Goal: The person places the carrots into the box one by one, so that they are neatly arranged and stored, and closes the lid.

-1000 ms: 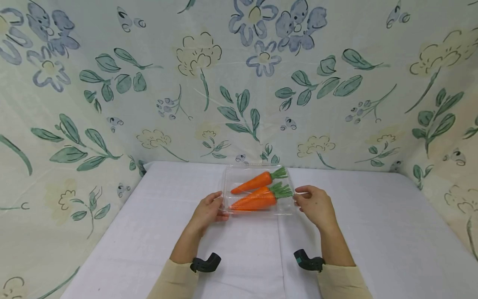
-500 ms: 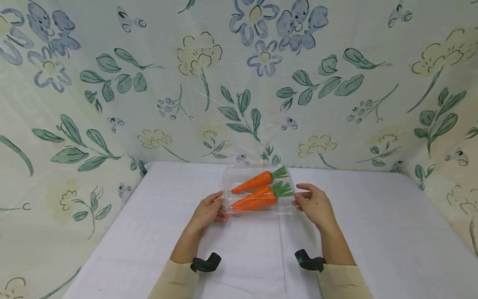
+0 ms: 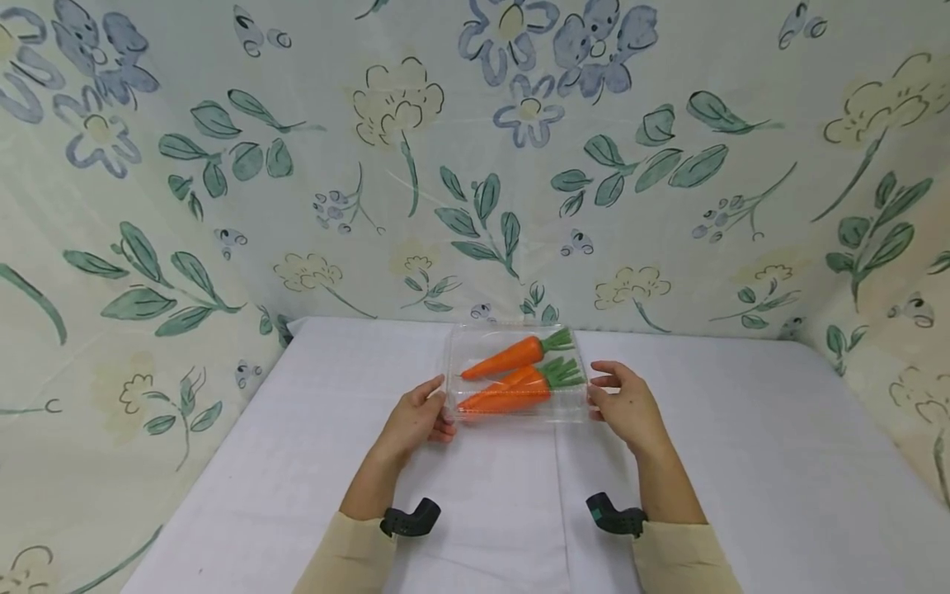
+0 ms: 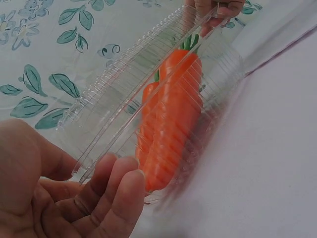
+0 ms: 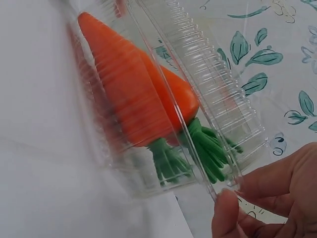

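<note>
A clear plastic clamshell container (image 3: 512,408) is held at the table's far edge, its lid lying over its base with the two rims close together. Inside lie orange toy-like carrots with green tops: one upper carrot (image 3: 505,358) and a lower carrot (image 3: 512,396) that appears to overlap another. My left hand (image 3: 412,419) grips the container's left end, the rim passing between thumb and fingers in the left wrist view. At the opposite end, my right hand (image 3: 627,406) pinches the rim corner; its thumb (image 5: 226,210) shows in the right wrist view.
A white cloth (image 3: 312,396) covers the table. Behind and beside it hangs a floral curtain (image 3: 312,190), close to the container's far side. Black wrist-worn devices, a left one (image 3: 411,518) and a right one (image 3: 616,516), sit by the sleeve cuffs.
Both hands keep their hold on the container's ends. The whole scene shifts very slightly in the head view; the carrots stay in the same arrangement.
</note>
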Available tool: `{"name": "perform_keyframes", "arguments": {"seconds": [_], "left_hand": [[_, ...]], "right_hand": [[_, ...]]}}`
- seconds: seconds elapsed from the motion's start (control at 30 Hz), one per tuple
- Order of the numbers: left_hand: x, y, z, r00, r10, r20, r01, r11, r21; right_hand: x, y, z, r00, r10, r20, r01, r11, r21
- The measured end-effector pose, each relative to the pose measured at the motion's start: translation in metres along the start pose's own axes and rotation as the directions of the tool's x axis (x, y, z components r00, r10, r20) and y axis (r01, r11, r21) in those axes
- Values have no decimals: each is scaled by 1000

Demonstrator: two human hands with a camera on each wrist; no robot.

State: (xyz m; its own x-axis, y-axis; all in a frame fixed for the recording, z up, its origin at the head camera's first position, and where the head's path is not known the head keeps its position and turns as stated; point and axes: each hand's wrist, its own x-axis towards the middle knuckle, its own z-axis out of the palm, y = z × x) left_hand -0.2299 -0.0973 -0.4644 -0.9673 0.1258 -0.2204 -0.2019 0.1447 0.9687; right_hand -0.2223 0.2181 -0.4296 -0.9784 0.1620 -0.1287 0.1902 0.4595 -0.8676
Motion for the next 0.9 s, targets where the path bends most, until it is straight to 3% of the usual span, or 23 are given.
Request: {"name": "perform_keyframes", "arguments": {"seconds": [0.13,0.3,0.57,0.7,0.9], "left_hand": [[1,-1,0,1000,1,11,-1,1000,4],[1,-1,0,1000,-2,27,2,1000,8],[1,-2,-1,999,8,36,-9,1000,11],[1,-2,-3,998,-4,55,4,1000,-2],[1,-2,-8,989,-45,138,55,996,-74]], "right_hand": [[0,4,-2,998,40,55,-37,998,-60],[1,6,-3,982,105,160,-99,994,-45],[3,6,-4,976,60,208,-59,998,-13],[3,12,-9,957,53,286,-70,996,53],[5,20,-16,912,63,406,-142,976,167]]}}
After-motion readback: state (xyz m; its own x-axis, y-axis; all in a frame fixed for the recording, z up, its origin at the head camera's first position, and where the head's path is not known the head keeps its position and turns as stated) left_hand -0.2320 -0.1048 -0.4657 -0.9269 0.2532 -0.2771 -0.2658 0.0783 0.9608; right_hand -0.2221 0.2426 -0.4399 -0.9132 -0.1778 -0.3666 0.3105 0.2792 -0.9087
